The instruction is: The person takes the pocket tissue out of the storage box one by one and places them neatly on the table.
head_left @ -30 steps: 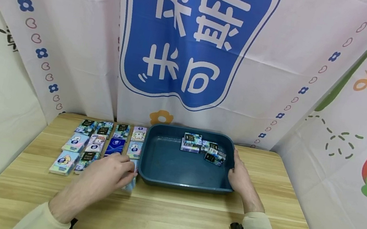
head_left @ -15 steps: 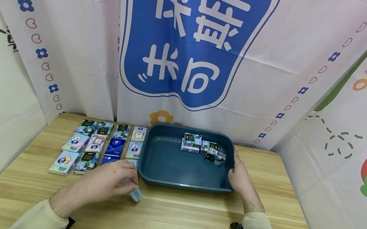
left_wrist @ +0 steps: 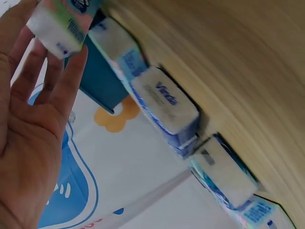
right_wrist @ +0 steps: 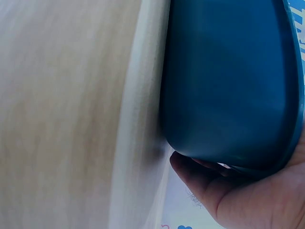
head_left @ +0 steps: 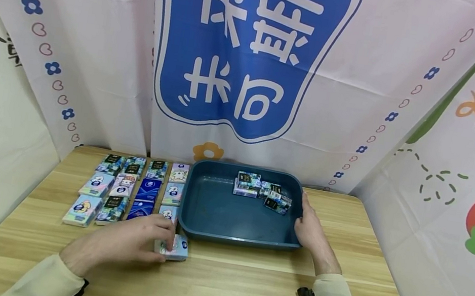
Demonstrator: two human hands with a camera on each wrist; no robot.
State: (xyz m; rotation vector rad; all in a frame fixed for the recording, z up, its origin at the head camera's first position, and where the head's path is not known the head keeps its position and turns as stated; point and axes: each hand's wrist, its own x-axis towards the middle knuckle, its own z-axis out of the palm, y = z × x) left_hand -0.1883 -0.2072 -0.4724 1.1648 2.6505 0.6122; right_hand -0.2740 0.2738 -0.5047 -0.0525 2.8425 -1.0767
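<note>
In the head view, my left hand [head_left: 127, 239] pinches a small pastel tissue pack [head_left: 177, 248] by the front left corner of the dark teal tray [head_left: 237, 240]. That pack sits between thumb and fingers in the left wrist view, its white end [left_wrist: 52, 36] showing. My right hand [head_left: 312, 228] grips the tray's right wall; the right wrist view has its fingers [right_wrist: 200, 179] against the outside. Inside the tray, several tissue packs [head_left: 249, 180] lie in the back right part, some stacked.
Left of the tray, several tissue packs stand in rows, including a dark blue one [head_left: 149, 189] and a pastel one [head_left: 82, 210]. They rest on a wooden table [head_left: 216, 288]. A printed curtain [head_left: 108, 57] hangs behind the table.
My left hand has drawn the pastel tissue pack toward the front edge and turned it sideways, uncovering packs behind it. My right hand and the tray have stayed put.
</note>
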